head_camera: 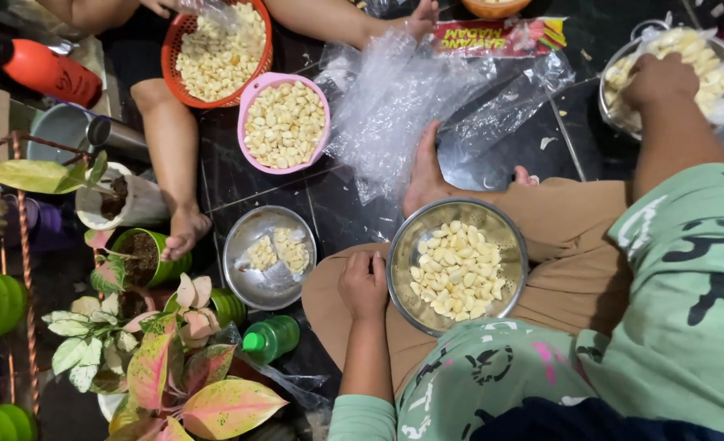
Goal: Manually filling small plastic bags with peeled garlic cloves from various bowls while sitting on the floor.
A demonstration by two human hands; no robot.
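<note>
Your left hand (363,286) is closed in a loose fist and rests on your knee, touching the left rim of the steel bowl (404,245) of peeled garlic cloves (457,271) that sits on your lap. Your right hand (660,79), far to the upper right of that bowl, is closed down into a second bowl (623,57) lined with a plastic bag, on a grab of cloves. The lap bowl has no flat support, so if you lean toward the far bowl, your leg can tilt it and cloves can spill onto the dark floor (341,208).
</note>
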